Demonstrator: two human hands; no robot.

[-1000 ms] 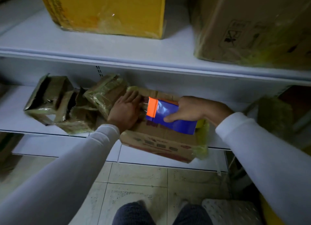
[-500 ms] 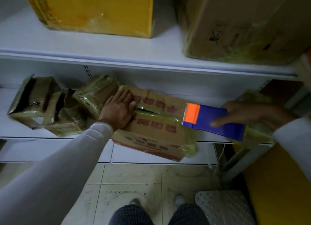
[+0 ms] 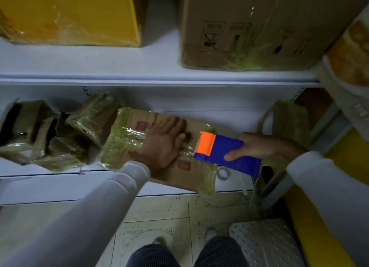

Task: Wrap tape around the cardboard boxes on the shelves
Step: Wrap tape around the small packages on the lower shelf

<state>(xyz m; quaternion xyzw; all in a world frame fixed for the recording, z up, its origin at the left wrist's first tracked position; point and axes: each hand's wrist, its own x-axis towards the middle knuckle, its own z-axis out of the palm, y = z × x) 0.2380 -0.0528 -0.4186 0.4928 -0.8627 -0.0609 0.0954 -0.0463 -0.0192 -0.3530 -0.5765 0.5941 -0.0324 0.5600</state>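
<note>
Box lies under left hand, dispenser seemingly touching its right edge.

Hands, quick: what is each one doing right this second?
Left hand: open, fingers straight, pressing flat on the cardboard box.
Right hand: closed around the blue tape dispenser, holding it at the box's right end.

Left hand flat, palm down, fingers straight and spread, pressing beside the grip. Right hand curled round a handle, thumb on top. Both forearms in pale sleeves, reaching forward.
</note>
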